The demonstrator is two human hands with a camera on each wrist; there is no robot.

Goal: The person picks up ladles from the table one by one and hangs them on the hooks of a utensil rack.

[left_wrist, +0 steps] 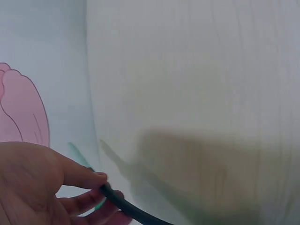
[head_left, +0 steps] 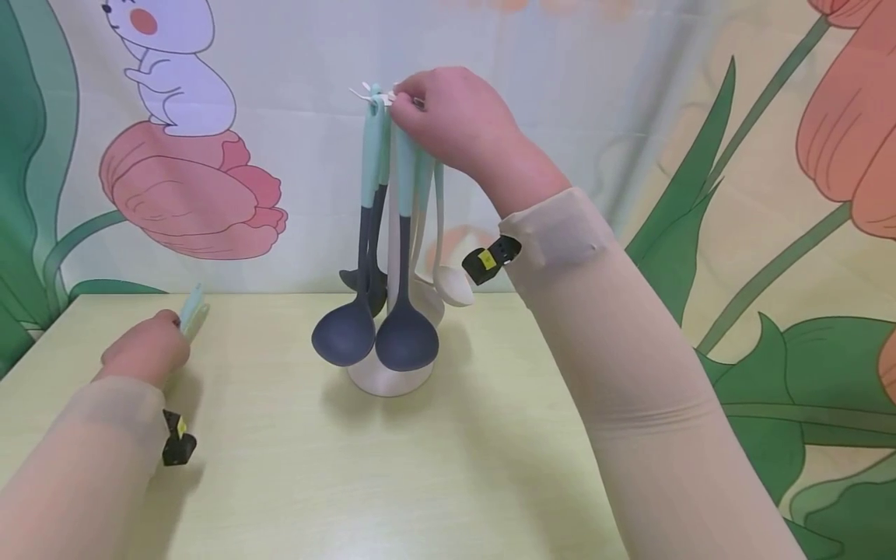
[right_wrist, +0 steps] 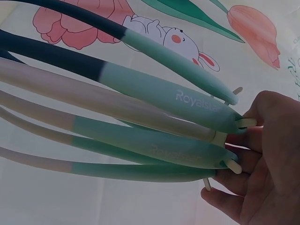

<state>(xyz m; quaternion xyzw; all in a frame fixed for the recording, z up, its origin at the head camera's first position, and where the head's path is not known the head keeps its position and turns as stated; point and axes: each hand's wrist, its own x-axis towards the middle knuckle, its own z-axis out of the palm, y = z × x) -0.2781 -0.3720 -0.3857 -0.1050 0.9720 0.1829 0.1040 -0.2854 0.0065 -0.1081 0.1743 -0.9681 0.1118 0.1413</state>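
Observation:
At the table's left rear, my left hand (head_left: 143,350) pinches a kitchen utensil by its dark shaft (left_wrist: 140,213), its mint handle (head_left: 191,307) pointing away. The working end is hidden. My right hand (head_left: 455,117) grips the top of a white utensil rack (head_left: 388,383), its fingers curled among the hooks and mint handle ends (right_wrist: 225,119). Two dark ladles (head_left: 407,342) hang at the rack's front. Behind them are another dark utensil (head_left: 379,292) and several pale ones, including a white ladle (head_left: 455,288).
The rack stands on a light wooden table (head_left: 392,482), near its back edge. A printed cloth (head_left: 301,155) with a white animal and tulips hangs directly behind. Small black wrist cameras (head_left: 490,259) stick out from both sleeves.

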